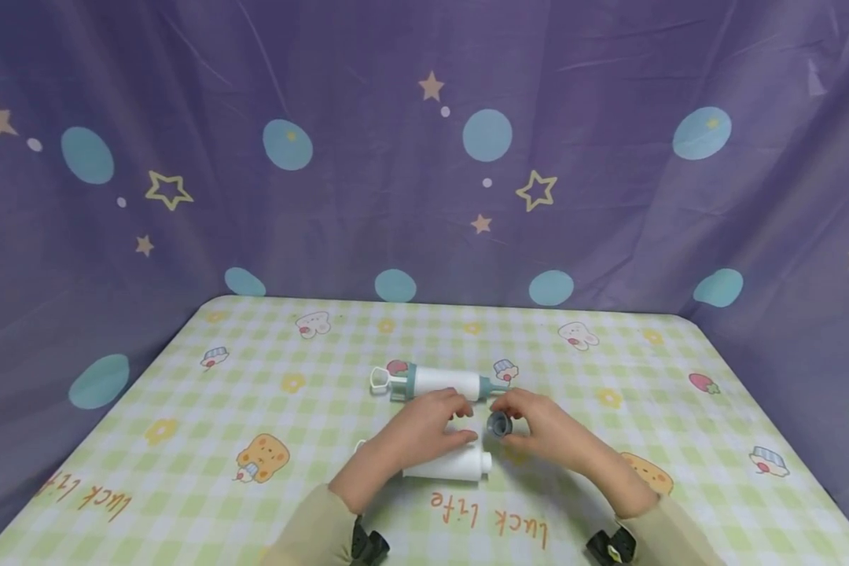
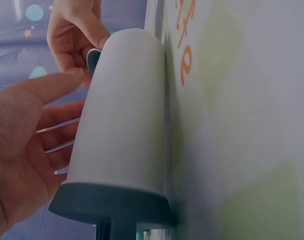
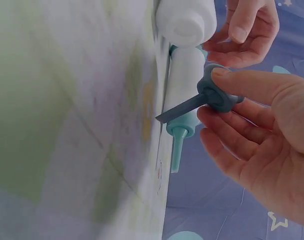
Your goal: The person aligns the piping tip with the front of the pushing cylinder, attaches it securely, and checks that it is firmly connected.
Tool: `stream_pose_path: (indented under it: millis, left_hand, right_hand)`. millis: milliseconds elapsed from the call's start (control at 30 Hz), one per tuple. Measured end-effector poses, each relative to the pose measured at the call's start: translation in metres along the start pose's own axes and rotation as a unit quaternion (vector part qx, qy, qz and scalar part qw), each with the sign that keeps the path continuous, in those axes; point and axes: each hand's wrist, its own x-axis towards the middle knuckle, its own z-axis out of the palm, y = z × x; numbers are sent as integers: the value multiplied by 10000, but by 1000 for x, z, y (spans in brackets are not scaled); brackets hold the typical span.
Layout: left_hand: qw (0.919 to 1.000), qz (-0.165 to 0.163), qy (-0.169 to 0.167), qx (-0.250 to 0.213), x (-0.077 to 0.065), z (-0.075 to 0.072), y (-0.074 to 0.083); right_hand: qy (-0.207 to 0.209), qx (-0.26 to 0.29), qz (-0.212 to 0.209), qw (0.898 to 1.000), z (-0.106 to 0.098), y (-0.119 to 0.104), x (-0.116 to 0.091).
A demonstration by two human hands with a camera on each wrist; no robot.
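My right hand [image 1: 538, 420] pinches a grey-teal nozzle [image 3: 219, 90] between thumb and fingers. Its round, hollow base faces left in the head view, and its narrow spout points away from the left hand in the right wrist view. Beside it lies a white syringe-like tube [image 1: 446, 467] with a bare white neck. A teal collar shows at this tube's other end in the left wrist view. My left hand [image 1: 424, 428] is over and behind the tube, fingers loosely extended and thumb apart, gripping nothing; whether a fingertip touches the tube I cannot tell.
Farther back lies a second white syringe-like tube [image 1: 446, 384], with a teal nozzle at right and a white looped handle at left. The table [image 1: 311, 424] wears a green checked cloth with printed figures. A purple curtain [image 1: 368, 212] hangs behind it.
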Motion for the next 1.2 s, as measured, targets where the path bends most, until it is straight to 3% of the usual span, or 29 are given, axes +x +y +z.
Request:
stream_pose_path:
  millis: [200, 633, 933, 1200]
  left_hand:
    - [9983, 9, -530, -246, -6, 4, 0]
    - [9957, -5, -906, 186, -13, 8, -1]
    - [9968, -245, -761, -1, -13, 8, -2]
    - [9994, -288, -67, 150, -10, 3, -7]
  right_hand:
    - [-222, 41, 111, 9997, 2, 0, -4]
    - [-192, -16, -91, 9998, 4, -4, -5]
    - [211, -1, -40, 9998, 3, -2, -4]
    - [436, 39, -67, 9990, 4, 0, 2]
